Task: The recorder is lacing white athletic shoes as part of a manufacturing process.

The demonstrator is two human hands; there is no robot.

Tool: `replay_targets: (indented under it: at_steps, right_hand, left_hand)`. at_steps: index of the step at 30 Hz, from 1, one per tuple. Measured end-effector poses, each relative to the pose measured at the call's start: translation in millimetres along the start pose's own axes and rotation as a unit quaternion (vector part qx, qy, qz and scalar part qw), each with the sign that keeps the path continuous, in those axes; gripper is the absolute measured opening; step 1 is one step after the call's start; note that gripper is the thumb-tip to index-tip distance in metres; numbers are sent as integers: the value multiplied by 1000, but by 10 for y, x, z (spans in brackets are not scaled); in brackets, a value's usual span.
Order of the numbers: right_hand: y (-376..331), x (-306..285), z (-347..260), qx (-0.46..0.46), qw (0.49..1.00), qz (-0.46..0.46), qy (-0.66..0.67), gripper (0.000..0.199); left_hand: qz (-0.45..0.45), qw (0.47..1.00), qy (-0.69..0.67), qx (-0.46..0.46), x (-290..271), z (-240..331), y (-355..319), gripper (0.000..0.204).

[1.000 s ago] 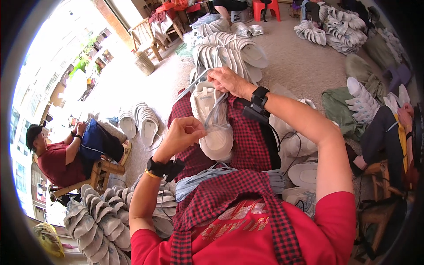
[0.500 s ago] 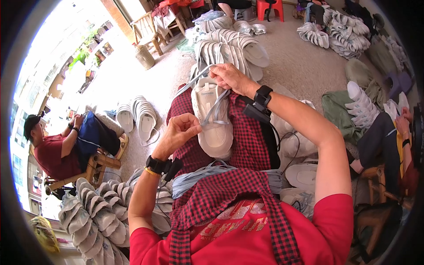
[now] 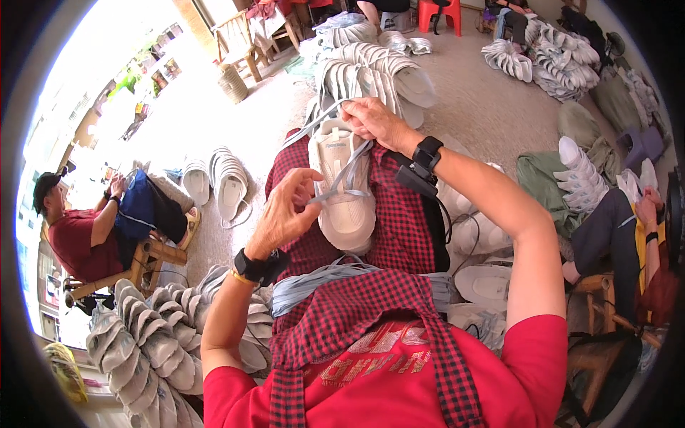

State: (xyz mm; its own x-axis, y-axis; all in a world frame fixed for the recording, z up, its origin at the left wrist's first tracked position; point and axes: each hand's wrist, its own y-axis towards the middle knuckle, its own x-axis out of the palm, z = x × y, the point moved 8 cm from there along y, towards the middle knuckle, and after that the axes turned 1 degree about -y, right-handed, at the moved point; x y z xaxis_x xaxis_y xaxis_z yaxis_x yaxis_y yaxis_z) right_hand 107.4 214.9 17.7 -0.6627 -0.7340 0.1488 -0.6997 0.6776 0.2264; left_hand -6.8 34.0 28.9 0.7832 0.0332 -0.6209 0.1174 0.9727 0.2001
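Note:
A white sneaker lies toe toward me on my lap, over a red checked apron. A pale blue-grey shoelace crosses its eyelets. My left hand pinches one end of the lace beside the shoe's left side. At the shoe's heel end, my right hand grips the other part of the lace, pulled taut. Both wrists wear black bands. A bundle of loose blue-grey laces drapes across my lap below the shoe.
Rows of white sneakers are stacked at lower left, ahead and far right. A person in a red shirt sits on a wooden stool at left; another person sits at right. More shoes lie by my right leg.
My left hand has moved up and in toward the shoe, taking hold of the lace end. My right hand stays at the heel end, pulling the lace.

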Motion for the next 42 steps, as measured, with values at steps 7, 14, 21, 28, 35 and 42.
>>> replay_targets:
  at_steps: [7,14,21,28,35,42]
  right_hand:
    - [-11,30,11,-3,999,10,-31,31]
    - [-29,38,-72,-48,998,-5,-40,26]
    - [-36,93,-88,-63,996,-17,-63,34]
    - [-74,93,-135,-69,995,-28,-60,34]
    - [-68,99,-116,-61,997,-25,-48,33]
    - [-74,119,-133,-61,996,-28,-63,32]
  left_hand:
    - [54,948,238,203,257,553,52,13]
    - [15,930,301,208,372,537,128,10]
    - [2,934,295,200,431,480,246,8]
    - [10,963,189,190,415,365,230,10]
    - [28,964,205,169,427,325,209,16]
    - [49,961,218,164,445,229,179,20]
